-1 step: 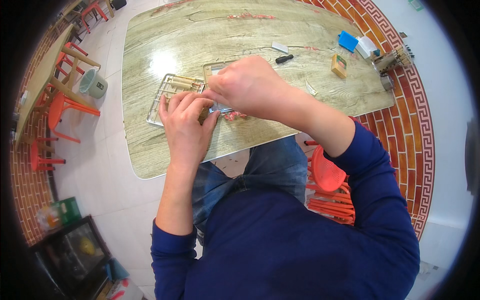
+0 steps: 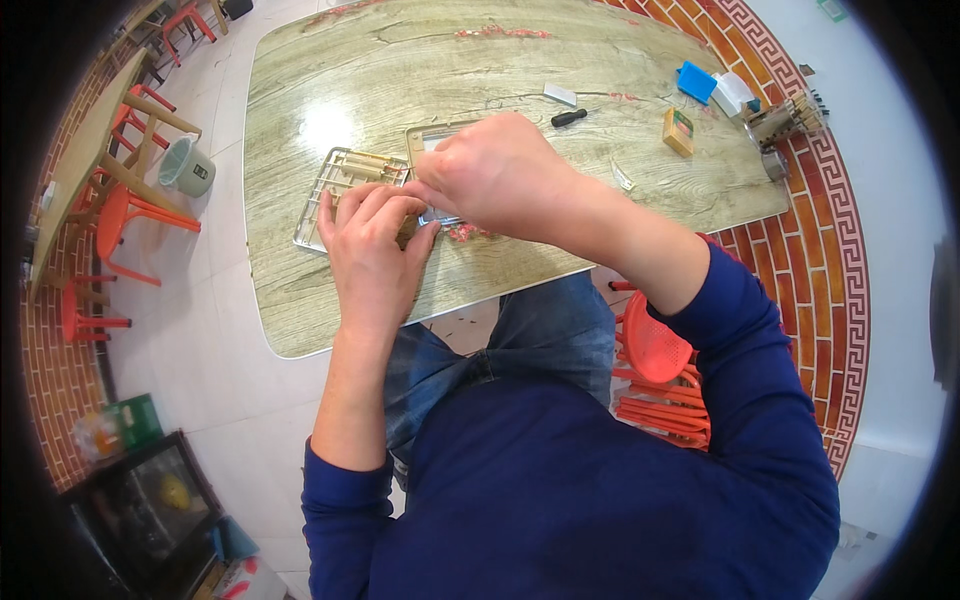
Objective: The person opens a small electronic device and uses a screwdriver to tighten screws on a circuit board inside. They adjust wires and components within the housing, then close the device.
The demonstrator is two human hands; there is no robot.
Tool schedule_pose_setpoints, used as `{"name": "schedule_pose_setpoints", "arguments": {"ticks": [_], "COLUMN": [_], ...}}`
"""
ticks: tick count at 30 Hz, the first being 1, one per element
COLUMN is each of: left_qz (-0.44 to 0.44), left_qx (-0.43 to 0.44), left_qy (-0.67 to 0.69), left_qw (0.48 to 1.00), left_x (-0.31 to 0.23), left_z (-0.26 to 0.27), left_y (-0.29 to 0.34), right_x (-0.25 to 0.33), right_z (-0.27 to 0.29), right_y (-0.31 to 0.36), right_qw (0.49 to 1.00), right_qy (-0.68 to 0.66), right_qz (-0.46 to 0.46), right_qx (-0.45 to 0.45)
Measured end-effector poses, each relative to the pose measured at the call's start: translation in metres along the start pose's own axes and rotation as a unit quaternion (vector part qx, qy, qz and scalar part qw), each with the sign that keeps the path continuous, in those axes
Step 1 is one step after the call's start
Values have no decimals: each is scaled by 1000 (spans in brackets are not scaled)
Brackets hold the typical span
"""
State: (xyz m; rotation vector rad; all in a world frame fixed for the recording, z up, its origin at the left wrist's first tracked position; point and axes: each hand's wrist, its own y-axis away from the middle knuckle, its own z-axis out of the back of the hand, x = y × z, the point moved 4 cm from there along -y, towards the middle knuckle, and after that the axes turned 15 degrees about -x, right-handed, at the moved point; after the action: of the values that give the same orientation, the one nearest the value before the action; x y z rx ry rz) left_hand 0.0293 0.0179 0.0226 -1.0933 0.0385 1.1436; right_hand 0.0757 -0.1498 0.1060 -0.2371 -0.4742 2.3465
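An opened beige plastic casing lies near the table's front edge, under my hands. Its ribbed half (image 2: 313, 208) holds a metallic cylindrical part (image 2: 370, 163) with reddish wires beside it. The frame-like half (image 2: 424, 134) sits to the right, partly covered. My left hand (image 2: 368, 235) bends its fingers over the casing, with the thumb beside a blue-edged piece (image 2: 440, 217). My right hand (image 2: 495, 170) is closed in a pinch, its fingertips meeting the left hand's. Whatever sits between the fingertips is hidden.
On the wood-patterned table (image 2: 340, 290) lie a black-handled tool (image 2: 569, 118), a small white block (image 2: 560, 94), a yellow box (image 2: 678, 132) and a blue lid-like piece (image 2: 696, 83). A holder with sticks (image 2: 780, 118) stands at the right edge. Red stools (image 2: 655, 345) are beside me.
My right hand and forearm have shifted very slightly. The left hand and the casing stay in place.
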Motion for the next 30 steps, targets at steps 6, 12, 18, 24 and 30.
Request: {"name": "schedule_pose_setpoints", "arguments": {"ticks": [6, 12, 18, 24, 30], "left_qz": [-12, -7, -4, -5, -23], "left_qx": [-10, -7, -5, 5, 33], "left_qy": [6, 11, 21, -7, -60], "left_qw": [1000, 1000, 1000, 1000, 997], "left_x": [-2, -3, 1, -4, -10], "left_z": [2, 1, 1, 0, -1], "left_y": [0, -3, -3, -4, -9], "right_x": [5, -3, -6, -1, -68], "right_z": [-2, 1, 0, 2, 23], "right_y": [7, 8, 2, 15, 86], "right_qw": [999, 998, 995, 994, 829], "right_qy": [15, -65, -28, -101, -410], "right_qz": [31, 19, -27, -30, -311], "right_qx": [-24, 18, 91, 36, -220]}}
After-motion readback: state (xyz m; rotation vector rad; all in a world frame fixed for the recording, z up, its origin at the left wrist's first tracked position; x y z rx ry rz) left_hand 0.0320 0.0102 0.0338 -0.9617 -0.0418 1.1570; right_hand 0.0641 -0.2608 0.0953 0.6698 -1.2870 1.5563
